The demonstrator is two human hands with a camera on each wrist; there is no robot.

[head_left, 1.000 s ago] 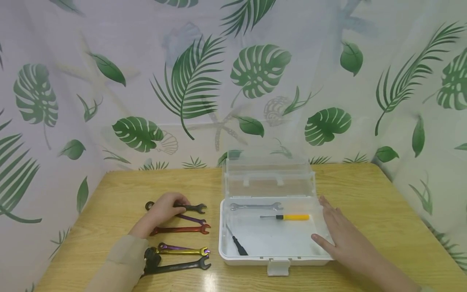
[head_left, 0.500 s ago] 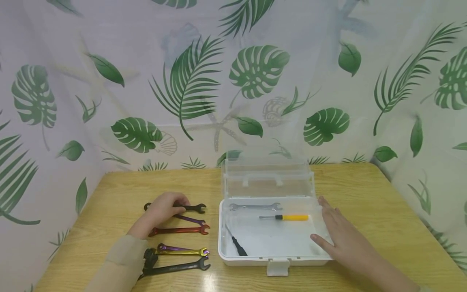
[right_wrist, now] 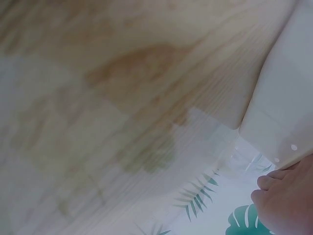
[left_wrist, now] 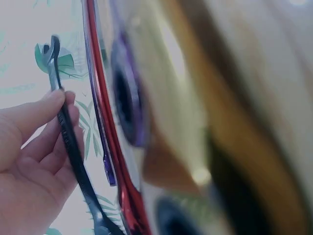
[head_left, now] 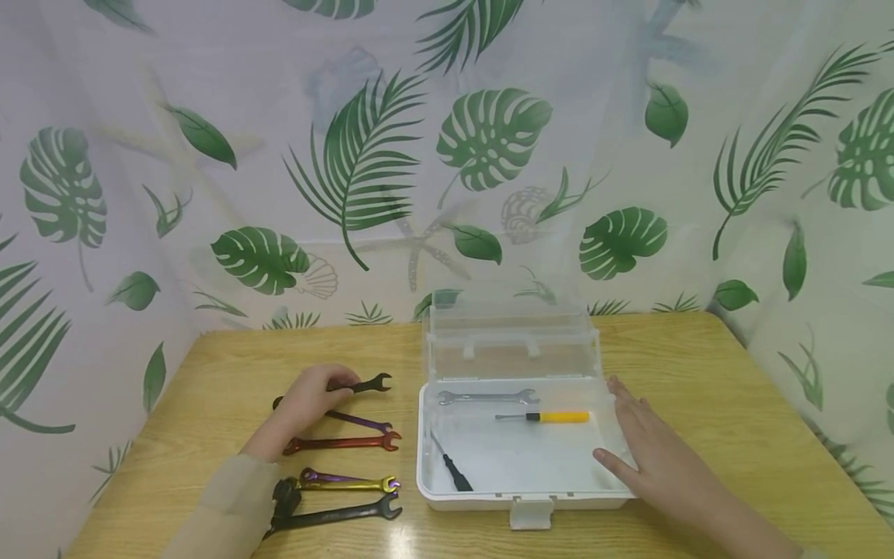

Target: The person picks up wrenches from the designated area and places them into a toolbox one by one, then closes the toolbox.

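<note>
My left hand (head_left: pixel 313 397) pinches a black combination wrench (left_wrist: pixel 72 142) between thumb and fingers, its open end pointing right and tipped up in the head view. Just below that hand on the table lie a purple wrench (head_left: pixel 359 421) and a red wrench (head_left: pixel 345 443). Against the right wall of an open white toolbox (head_left: pixel 531 497) rests my right hand (head_left: pixel 660 458), fingers extended and thumb over the rim. Inside the box are a silver wrench (head_left: pixel 487 397), a yellow-handled screwdriver (head_left: pixel 562 418) and a black-handled screwdriver (head_left: pixel 455 472).
Nearer the front edge lie a gold wrench (head_left: pixel 349 484), with a purple one partly under it, and a larger black wrench (head_left: pixel 342 515). The clear lid (head_left: pixel 517 353) stands raised behind the box. A leaf-print cloth (head_left: pixel 391 155) hangs behind the wooden table (head_left: pixel 670 349).
The black wrench in my left hand has come up off the table, its open end rising and tilting. My right hand has stayed at the toolbox.
</note>
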